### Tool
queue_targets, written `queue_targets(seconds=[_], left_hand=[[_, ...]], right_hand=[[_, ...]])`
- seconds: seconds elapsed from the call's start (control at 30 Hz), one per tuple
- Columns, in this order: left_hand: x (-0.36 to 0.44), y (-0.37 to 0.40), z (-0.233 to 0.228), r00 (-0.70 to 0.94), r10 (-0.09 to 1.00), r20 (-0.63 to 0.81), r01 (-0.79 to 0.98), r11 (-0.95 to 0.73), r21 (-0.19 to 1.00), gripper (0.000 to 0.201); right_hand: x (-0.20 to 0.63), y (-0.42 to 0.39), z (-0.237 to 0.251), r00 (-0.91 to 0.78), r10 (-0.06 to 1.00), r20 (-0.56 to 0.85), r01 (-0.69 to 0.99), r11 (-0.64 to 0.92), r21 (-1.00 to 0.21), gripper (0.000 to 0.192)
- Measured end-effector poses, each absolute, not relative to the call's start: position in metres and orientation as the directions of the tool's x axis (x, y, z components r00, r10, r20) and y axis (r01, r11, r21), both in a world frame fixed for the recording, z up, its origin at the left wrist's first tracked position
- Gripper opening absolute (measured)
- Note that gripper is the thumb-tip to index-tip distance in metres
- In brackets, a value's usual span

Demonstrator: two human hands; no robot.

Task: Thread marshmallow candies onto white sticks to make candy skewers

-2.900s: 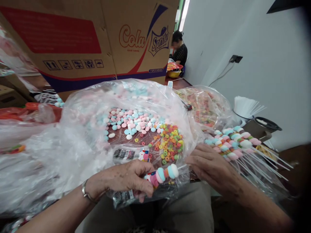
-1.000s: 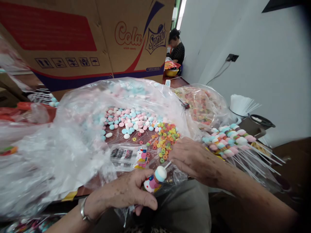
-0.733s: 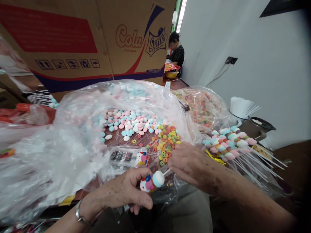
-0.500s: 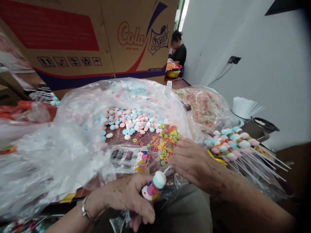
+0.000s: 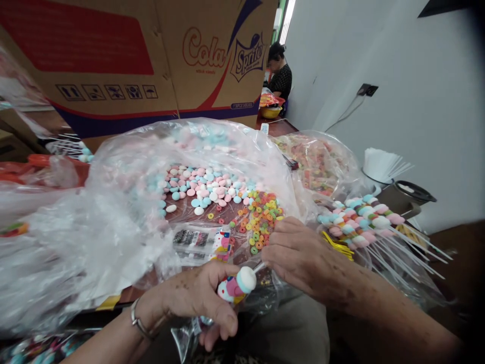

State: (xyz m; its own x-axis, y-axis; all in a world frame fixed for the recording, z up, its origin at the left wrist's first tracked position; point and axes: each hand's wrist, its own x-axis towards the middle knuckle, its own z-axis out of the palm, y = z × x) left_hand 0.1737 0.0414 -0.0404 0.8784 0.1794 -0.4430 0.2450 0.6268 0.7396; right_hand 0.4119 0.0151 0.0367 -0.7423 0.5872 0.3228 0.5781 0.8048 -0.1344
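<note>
Over the lap (image 5: 293,323), the left hand (image 5: 199,296) grips a printed wrapper (image 5: 228,290) around 1 candy skewer (image 5: 247,279), while the right hand (image 5: 299,253) pinches its white stick (image 5: 259,267)!

On the box (image 5: 166,55) at 11 o'clock stand "Cola" (image 5: 203,49) in red and, at 12, "Sprite" (image 5: 248,55) in blue. At 10 run five handling signs (image 5: 106,92), including an umbrella. Print on the packet (image 5: 194,238) at 7 is illegible.

Tilted candy skewer (image 5: 247,279) partly inside wrapper (image 5: 229,289)
</note>
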Motion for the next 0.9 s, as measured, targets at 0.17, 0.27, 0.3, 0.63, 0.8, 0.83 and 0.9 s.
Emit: queue_targets(seconds=[0.17, 0.27, 0.3, 0.63, 0.8, 0.83, 0.9], left_hand=[[0.176, 0.039, -0.044, 0.892, 0.127, -0.434, 0.275, 0.611, 0.742, 0.051], [0.177, 0.038, -0.042, 0.882, 0.156, -0.445, 0.269, 0.608, 0.747, 0.053], [0.177, 0.038, -0.042, 0.869, 0.207, -0.449, 0.242, 0.614, 0.751, 0.055], [0.172, 0.040, -0.040, 0.787, 0.448, -0.425, 0.162, 0.514, 0.842, 0.061], [0.167, 0.040, -0.042, 0.762, 0.483, -0.431, 0.175, 0.487, 0.856, 0.063], [0.166, 0.040, -0.041, 0.760, 0.485, -0.432, 0.176, 0.486, 0.856, 0.064], [0.166, 0.039, -0.039, 0.764, 0.474, -0.438, 0.188, 0.486, 0.854, 0.063]], right_hand=[[0.414, 0.015, 0.037, -0.744, 0.567, 0.353, 0.565, 0.816, -0.121, 0.025], [0.413, 0.014, 0.037, -0.742, 0.572, 0.350, 0.565, 0.814, -0.134, 0.027], [0.411, 0.013, 0.036, -0.742, 0.572, 0.349, 0.563, 0.815, -0.137, 0.028], [0.411, 0.006, 0.030, -0.691, 0.621, 0.369, 0.649, 0.759, -0.062, 0.029], [0.412, 0.005, 0.029, -0.680, 0.636, 0.365, 0.658, 0.749, -0.079, 0.027], [0.412, 0.005, 0.028, -0.681, 0.633, 0.367, 0.655, 0.751, -0.079, 0.028], [0.409, 0.006, 0.027, -0.687, 0.625, 0.370, 0.649, 0.757, -0.076, 0.028]])
